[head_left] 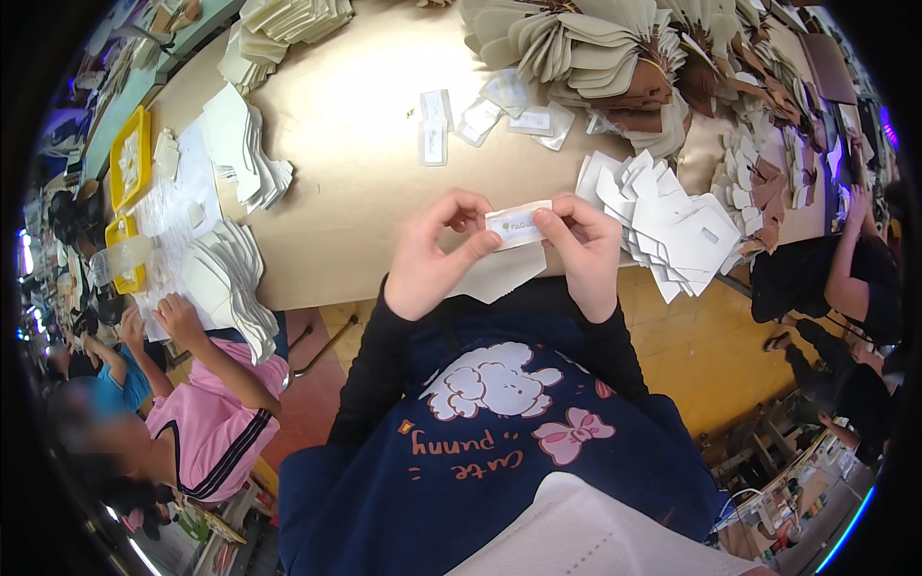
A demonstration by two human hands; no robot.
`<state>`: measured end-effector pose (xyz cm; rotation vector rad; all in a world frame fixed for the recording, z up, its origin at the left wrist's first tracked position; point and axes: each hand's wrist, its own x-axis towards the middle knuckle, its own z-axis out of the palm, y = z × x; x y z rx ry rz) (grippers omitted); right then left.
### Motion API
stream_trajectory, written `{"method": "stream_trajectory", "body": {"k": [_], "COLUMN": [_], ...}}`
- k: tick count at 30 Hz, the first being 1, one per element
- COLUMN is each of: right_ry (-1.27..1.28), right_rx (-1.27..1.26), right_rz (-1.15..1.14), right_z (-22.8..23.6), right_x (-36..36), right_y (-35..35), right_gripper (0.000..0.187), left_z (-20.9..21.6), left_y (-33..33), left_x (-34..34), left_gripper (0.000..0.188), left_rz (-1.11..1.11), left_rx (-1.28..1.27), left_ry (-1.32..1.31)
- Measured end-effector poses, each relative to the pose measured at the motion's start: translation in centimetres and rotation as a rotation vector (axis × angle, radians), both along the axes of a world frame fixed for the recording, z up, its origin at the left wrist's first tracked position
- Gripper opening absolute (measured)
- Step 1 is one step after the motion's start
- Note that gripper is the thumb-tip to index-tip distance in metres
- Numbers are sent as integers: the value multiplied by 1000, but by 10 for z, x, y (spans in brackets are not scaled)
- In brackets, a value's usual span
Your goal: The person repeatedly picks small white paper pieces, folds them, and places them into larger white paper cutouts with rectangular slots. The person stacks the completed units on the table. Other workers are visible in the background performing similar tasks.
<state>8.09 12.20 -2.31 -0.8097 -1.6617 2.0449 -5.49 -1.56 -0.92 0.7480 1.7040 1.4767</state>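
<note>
Between both hands is a small white printed label (515, 228), stretched flat over the table's near edge. My left hand (440, 252) pinches its left end between thumb and fingers. On its right end presses the thumb of my right hand (588, 248), with the fingers curled behind. A pale cut piece (497, 275) hangs just below the label; whether a hand also grips it is hidden. Beyond my hands lie several small packs of labels (480, 121). Right of my right hand, a fanned stack of white cut pieces (663, 226) reaches the table edge.
Bundles of beige and brown cut pieces (615, 67) crowd the brown-covered table's (336, 192) far right. More white stacks (242, 149) and yellow trays (130, 158) are at left. A co-worker in a pink shirt (223, 403) works at left; another person (845, 259) is at right.
</note>
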Motion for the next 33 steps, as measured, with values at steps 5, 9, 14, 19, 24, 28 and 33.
{"method": "stream_trajectory", "body": {"k": [5, 9, 14, 19, 24, 28, 33], "right_ry": [-23, -11, 20, 128, 180, 359, 573], "right_rx": [82, 128, 7, -38, -60, -427, -318], "right_rz": [-117, -171, -168, -92, 45, -93, -176], "right_z": [11, 19, 22, 17, 13, 14, 14], "right_x": [4, 5, 5, 9, 12, 6, 2], "right_y": [-8, -11, -13, -4, -6, -33, -43], "right_gripper": [15, 18, 18, 22, 28, 33, 37], "left_z": [-2, -5, -2, -2, 1, 8, 9], "left_y": [5, 9, 7, 6, 7, 7, 14], "left_x": [17, 18, 17, 18, 26, 48, 67], "left_gripper": [17, 19, 19, 21, 19, 19, 31], "left_rz": [85, 145, 117, 87, -35, 74, 71], "left_rx": [46, 128, 167, 131, 153, 307, 542], "left_ry": [11, -82, -256, -233, -338, -894, -1024]}}
